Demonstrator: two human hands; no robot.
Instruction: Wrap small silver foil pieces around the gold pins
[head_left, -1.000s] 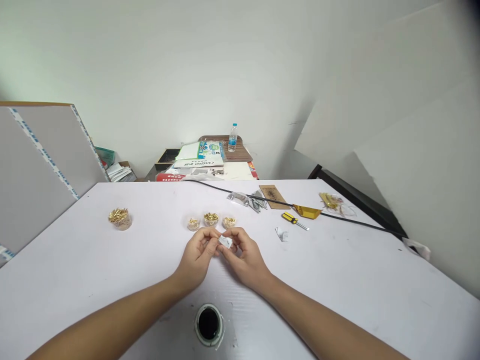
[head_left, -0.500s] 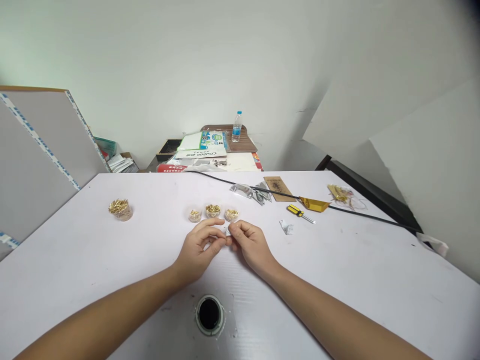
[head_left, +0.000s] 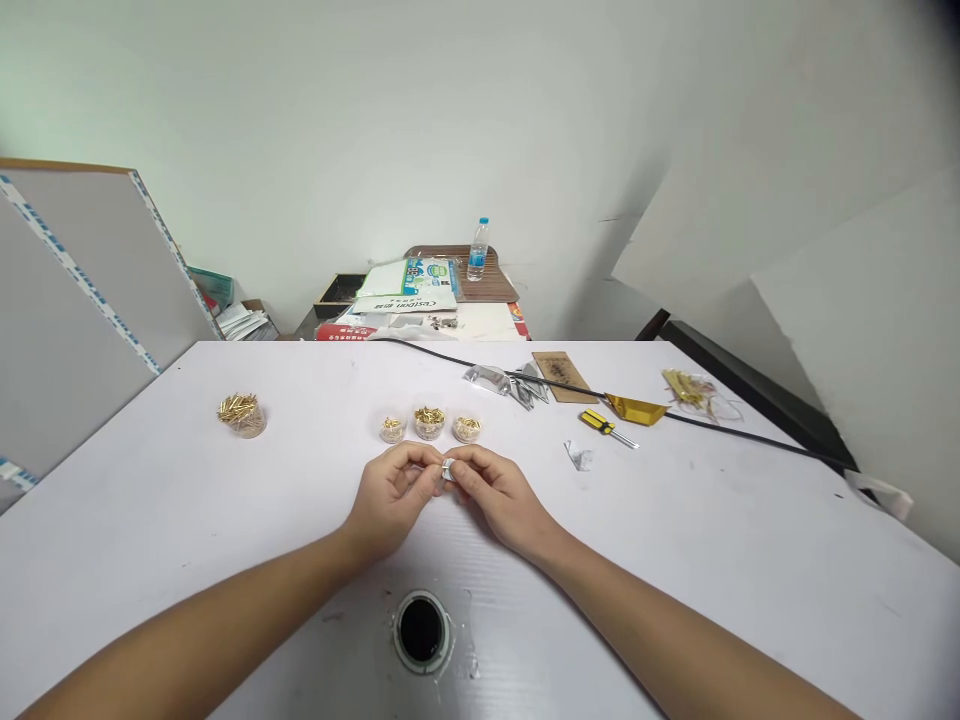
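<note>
My left hand [head_left: 394, 495] pinches thumb against forefinger, its tips meeting those of my right hand [head_left: 499, 495]. A small white scrap [head_left: 448, 468], paper or cloth, sticks out between them, gripped by the right thumb and fingers. The slim brass pin seen at my left fingertips a moment ago is now hidden by the scrap and fingers. Just beyond my hands stand three small clear cups of brass pieces: a left cup [head_left: 391, 430], a middle cup [head_left: 429, 422] and a right cup [head_left: 466, 430].
A heaped cup of brass pins [head_left: 244, 415] stands at the left. Rightward lie a crumpled white scrap [head_left: 579, 456], a yellow-black screwdriver [head_left: 607, 428], a gold holder [head_left: 636, 409] and silver packets [head_left: 517, 384]. A black cable [head_left: 450, 357] crosses the back. A dark-centred round fitting [head_left: 421, 631] sits nearest me.
My left hand has closed in on my right, and the brass pin between its fingertips has gone from sight behind the white scrap. The view has shifted slightly.
</note>
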